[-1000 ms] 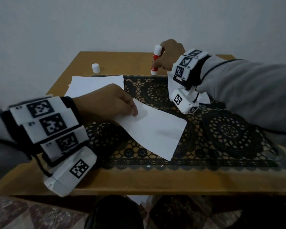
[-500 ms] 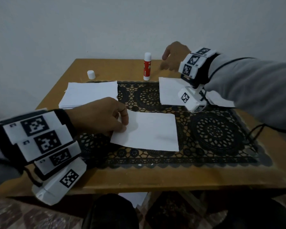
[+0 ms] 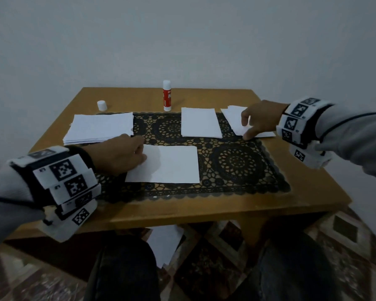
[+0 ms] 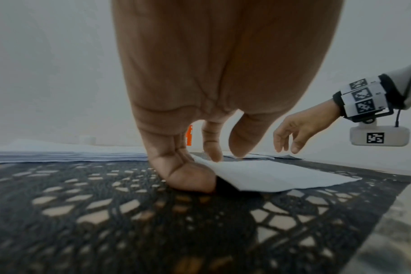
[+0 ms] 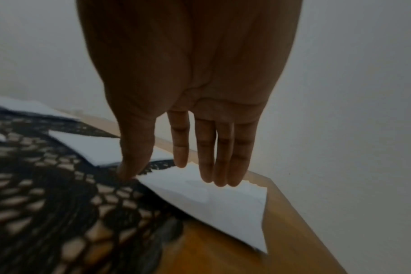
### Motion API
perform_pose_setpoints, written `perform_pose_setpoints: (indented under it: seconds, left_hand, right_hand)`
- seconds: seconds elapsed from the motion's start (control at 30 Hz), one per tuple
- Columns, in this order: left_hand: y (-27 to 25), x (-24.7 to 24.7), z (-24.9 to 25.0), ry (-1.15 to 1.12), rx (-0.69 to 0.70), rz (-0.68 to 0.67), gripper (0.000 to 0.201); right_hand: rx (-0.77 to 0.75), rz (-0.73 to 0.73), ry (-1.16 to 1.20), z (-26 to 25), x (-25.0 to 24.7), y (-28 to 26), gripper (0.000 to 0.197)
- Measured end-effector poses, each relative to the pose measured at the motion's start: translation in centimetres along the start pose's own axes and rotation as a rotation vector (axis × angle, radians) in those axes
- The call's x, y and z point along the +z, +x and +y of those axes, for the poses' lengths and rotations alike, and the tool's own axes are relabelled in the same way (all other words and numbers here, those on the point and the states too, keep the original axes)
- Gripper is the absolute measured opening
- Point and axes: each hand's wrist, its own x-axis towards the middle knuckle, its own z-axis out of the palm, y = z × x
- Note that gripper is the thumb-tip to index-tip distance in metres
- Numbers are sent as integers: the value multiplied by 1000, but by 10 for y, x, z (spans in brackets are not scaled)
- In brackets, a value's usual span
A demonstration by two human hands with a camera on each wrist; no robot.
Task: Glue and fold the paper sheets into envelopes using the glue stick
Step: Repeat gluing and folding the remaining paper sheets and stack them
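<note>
A white folded sheet [image 3: 169, 165] lies on the black lace mat [image 3: 237, 166] at the front middle. My left hand [image 3: 142, 154] pinches its left edge, thumb [image 4: 188, 178] under the lifted edge and a finger on top of the sheet [image 4: 270, 176]. My right hand [image 3: 245, 127] hovers over a small pile of folded papers [image 3: 232, 115] at the right; in the right wrist view its fingers [image 5: 209, 166] are straight above that pile [image 5: 211, 200], holding nothing. The red and white glue stick [image 3: 167, 95] stands upright and uncapped at the back, free of both hands.
The glue stick's white cap [image 3: 101, 105] stands at the back left. A stack of flat white sheets [image 3: 100, 128] lies at the left. One folded paper [image 3: 200, 122] lies between the glue stick and the right pile. The wooden table [image 3: 182, 205] meets a wall behind.
My right hand set the glue stick upright at the back, let go, and moved right to the folded pile. My left hand turned the sheet square to the mat.
</note>
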Motion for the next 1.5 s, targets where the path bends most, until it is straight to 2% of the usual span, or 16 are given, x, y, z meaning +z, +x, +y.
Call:
perform_pose_setpoints:
  seconds: [0.17,0.37,0.57,0.67,0.8,0.9,1.0,1.03,1.1,1.2,1.27,1.37,1.5]
  left_hand:
    - [-4,0,-6,-71,-68,105,23]
    - [-1,-4,-10,-191,-46,222,29]
    - [-4,-7,-16,-293,-8,291,31]
    - [-4,-7,-16,-311,-5,305,29]
    - [0,-4,-15,-292,-7,300,27]
    - [-1,-4,-16,-305,-33,326,25]
    - [-1,-5,-14,-347,-48,378,15]
    - [-1,-5,-13,-380,-54,405,19]
    - [-1,-6,-13,-495,-44,438,37]
    - [-6,-8,-13,-622,39,437,60]
    - [-6,-8,-13,-689,88,445,53]
    - [-5,-8,-11,-683,122,522,19]
    - [-3,-6,-12,-552,79,544,32]
  right_hand:
    - [-32,48,25,2,16,-1,39]
    - [-54,144,2,-2,23,-1,13]
    - [67,326,49,1,0,-2,16]
    - [82,426,86,3,-11,-2,10]
    - [55,548,139,-3,-25,-10,7]
    - [-45,638,256,-20,-41,-27,6]
    - [-163,564,546,-47,-54,-49,5]
    - [-194,512,687,-56,-57,-55,6]
    - [-219,420,927,-69,-62,-63,6]
    - [-220,300,1165,-86,-61,-64,11]
    - [-199,214,1269,-95,-53,-61,14]
    - [-111,115,1337,-104,-34,-56,11]
    - [11,25,1416,-107,-9,-48,5]
